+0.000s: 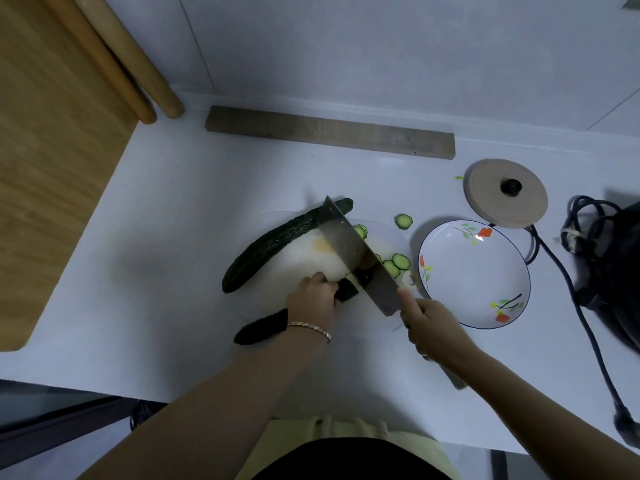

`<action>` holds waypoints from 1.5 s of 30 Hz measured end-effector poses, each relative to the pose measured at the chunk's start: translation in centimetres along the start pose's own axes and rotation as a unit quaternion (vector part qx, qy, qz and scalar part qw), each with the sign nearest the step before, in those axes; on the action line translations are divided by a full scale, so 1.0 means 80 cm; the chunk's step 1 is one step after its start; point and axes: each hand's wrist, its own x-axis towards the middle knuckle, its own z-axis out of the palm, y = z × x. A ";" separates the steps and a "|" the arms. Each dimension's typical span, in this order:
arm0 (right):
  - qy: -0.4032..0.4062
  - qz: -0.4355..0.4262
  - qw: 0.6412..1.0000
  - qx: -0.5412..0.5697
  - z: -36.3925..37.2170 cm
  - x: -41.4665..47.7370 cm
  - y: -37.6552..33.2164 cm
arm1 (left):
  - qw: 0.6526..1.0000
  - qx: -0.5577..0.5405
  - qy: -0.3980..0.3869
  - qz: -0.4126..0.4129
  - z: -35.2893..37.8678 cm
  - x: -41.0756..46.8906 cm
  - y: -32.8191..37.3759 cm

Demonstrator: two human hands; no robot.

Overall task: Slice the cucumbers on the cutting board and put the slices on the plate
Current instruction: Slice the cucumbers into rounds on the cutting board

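White table (173, 237) bears a pale cutting board (308, 263). Left hand (311, 299) curls round a bumpy dark cucumber (259, 329); right hand (431, 325) grips a broad steel knife (356, 251). Round slices (398, 264) lie left of the flowered plate (478, 271).

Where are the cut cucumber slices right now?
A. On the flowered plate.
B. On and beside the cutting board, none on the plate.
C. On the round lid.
B: slices lie on the cutting board beside the knife, one stray slice near its far corner; the plate holds none.
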 end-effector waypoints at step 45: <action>-0.005 -0.010 0.996 -0.094 -0.018 -0.013 -0.014 | 1.000 0.012 0.024 0.016 0.007 0.009 0.002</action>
